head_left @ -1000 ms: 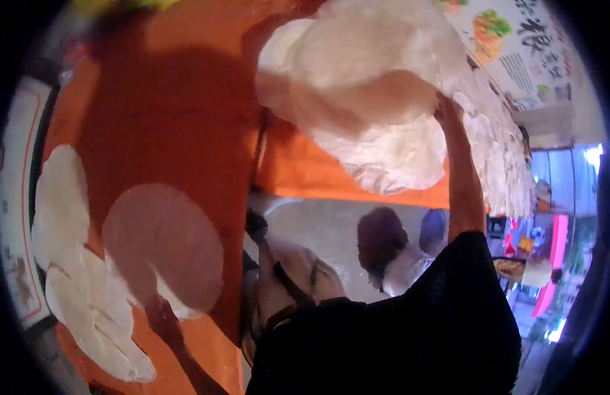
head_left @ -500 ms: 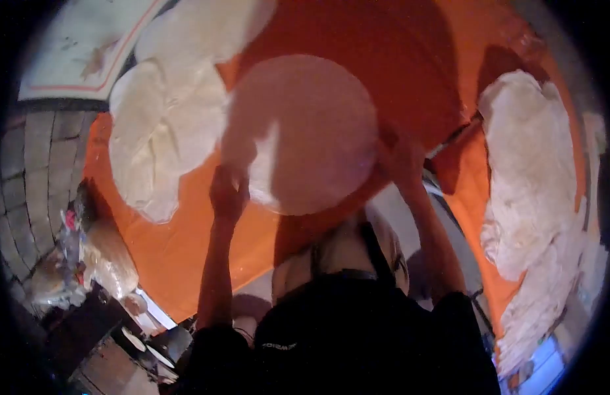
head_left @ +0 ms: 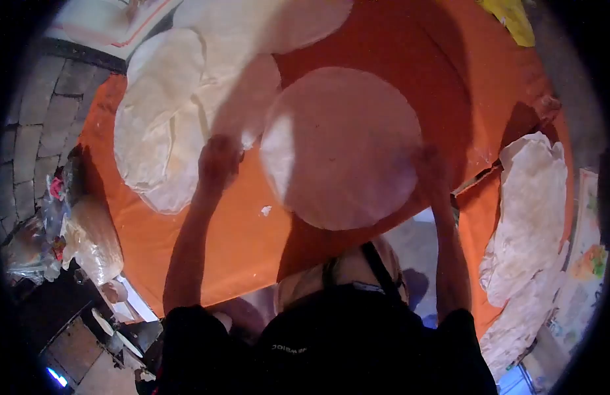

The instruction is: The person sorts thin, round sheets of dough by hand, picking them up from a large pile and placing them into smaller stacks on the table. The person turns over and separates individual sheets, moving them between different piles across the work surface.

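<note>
A large, thin round flatbread lies on the orange cloth in front of me, mostly in shadow with a bright patch on its left. My right hand is at its right edge, dim and blurred, so its grip is unclear. To the left, apart from the round sheet, my left hand is closed with curled fingers beside the overlapping pale flatbreads. What it holds, if anything, I cannot make out. A small white scrap rests on the cloth between my hands.
Orange cloth covers the work surface. Folded, wrinkled flatbreads are piled along the right side. A yellow item sits at the far right, a white board at the upper left. Clear plastic bags stand at the lower left.
My left hand has come away from the round flatbread towards the left. The flatbread and my right hand appear farther right, while the whole view has shifted. The white scrap now shows.
</note>
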`<state>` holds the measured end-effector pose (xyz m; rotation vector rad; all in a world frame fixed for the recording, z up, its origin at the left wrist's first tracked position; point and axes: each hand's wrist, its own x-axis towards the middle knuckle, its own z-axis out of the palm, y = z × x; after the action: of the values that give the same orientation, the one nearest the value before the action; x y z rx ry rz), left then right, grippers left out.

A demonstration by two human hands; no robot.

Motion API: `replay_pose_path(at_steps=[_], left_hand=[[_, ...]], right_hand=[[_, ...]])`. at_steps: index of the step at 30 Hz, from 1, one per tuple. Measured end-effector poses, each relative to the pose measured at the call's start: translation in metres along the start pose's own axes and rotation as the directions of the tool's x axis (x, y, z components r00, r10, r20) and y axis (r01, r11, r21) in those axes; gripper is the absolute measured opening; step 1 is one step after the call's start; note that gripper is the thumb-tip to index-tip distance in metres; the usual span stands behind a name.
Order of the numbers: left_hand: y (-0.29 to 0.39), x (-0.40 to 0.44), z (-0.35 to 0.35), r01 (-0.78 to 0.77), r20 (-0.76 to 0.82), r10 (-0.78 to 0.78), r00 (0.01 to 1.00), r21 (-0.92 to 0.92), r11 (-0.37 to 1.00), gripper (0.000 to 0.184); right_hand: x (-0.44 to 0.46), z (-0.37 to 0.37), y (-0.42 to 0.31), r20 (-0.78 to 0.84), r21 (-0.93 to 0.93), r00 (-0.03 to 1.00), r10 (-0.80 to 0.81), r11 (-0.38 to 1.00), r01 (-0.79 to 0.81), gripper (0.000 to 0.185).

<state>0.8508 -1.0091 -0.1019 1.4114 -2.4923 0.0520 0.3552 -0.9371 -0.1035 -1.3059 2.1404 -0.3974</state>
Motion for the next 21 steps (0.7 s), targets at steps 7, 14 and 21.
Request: replay_pose_path(at_steps=[7,14,21], left_hand=[[-0.005,0.010,-0.022,-0.020,0.060,0.024,0.998,-0.062,0.998,0.017],[-0.011,0.068,-0.020,0.075,-0.133,-0.104,0.986,-0.206,0.976,0.029],[0.006,0.196,0.039,-0.027,-0.162,0.013,0.987,-0.082,0.996,0.028]], right_hand=[[0.020,-0.001,0.006,-0.052,0.094,0.996,-0.075,0.992,0.080,0.033],[0.021,-0.008,-0.037,-0.128,-0.141,0.990,-0.059,0.989,0.040,0.035],[0.028,-0.041,-0.046,0.155,0.234,0.986,0.069,0.967,-0.104,0.034]])
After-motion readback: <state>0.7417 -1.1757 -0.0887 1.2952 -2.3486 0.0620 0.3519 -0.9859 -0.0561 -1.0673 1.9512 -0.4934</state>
